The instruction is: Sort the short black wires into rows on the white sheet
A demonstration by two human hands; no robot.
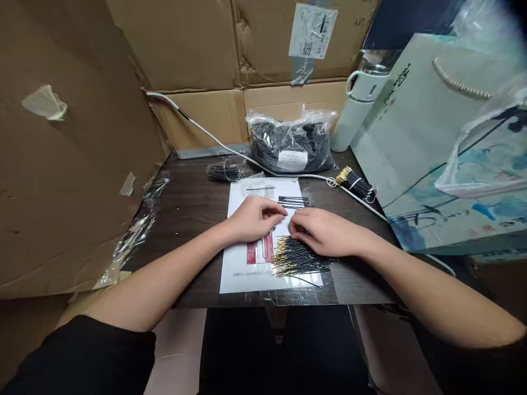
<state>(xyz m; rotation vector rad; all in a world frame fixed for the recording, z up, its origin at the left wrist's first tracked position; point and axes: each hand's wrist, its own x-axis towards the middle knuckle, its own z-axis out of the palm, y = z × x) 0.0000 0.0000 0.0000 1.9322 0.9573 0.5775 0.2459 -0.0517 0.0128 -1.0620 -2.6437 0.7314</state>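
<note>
My left hand (pixel 256 219) is over the white printed sheet (pixel 236 274), thumb and forefinger pinched together. Whatever is between those fingertips is too small to make out. Close by on the right, my right hand (pixel 323 233) has its fingers curled and closed, and what they hold is hidden. Under and in front of it lies a loose pile of short black wires with gold tips (pixel 298 258). A few black wires lie side by side in a row (pixel 293 201) just beyond both hands. A small clear bag (pixel 258 187) rests at the sheet's top edge.
A plastic bag of black wires (pixel 292 142) stands at the back, crossed in front by a white cable (pixel 206 131). Bundled gold-tipped wires (pixel 356 184) lie right, another black bundle (pixel 226 172) left. A flask (pixel 360 107), paper bag (pixel 428 137) and cardboard walls (pixel 74 164) enclose the desk.
</note>
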